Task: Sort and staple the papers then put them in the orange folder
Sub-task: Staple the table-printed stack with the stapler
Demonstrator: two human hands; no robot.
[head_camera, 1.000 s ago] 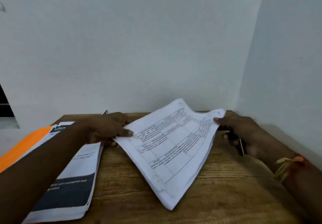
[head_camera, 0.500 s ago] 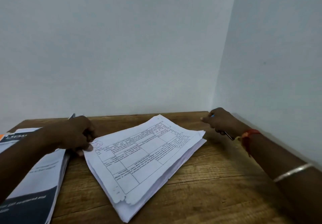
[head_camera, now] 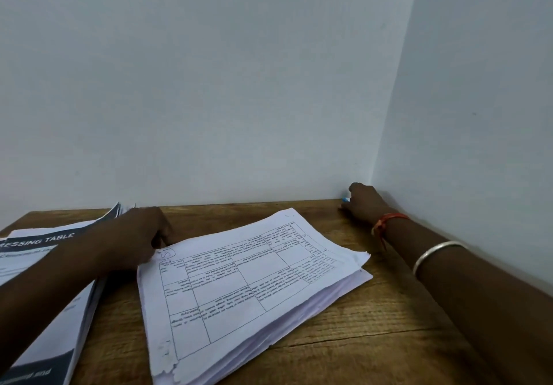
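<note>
A thick stack of white papers (head_camera: 251, 283) with a printed table on top lies flat on the wooden desk (head_camera: 374, 339). My left hand (head_camera: 140, 238) sits at the stack's far left corner, with curled fingers holding the edge by a circled pen mark. My right hand (head_camera: 363, 205) is far off in the back right corner where the two walls meet. It is closed around a small object (head_camera: 345, 200), of which only the blue tip shows. The orange folder is out of view.
A dark-and-white printed booklet pile (head_camera: 45, 268) lies at the left under my left forearm, its far pages curling up. White walls close off the desk at the back and right. Bare wood shows to the right of the stack.
The paper stack, held up between both hands a second ago, now lies flat on the desk. My right hand let go of it and moved back into the corner. The view has turned to the right.
</note>
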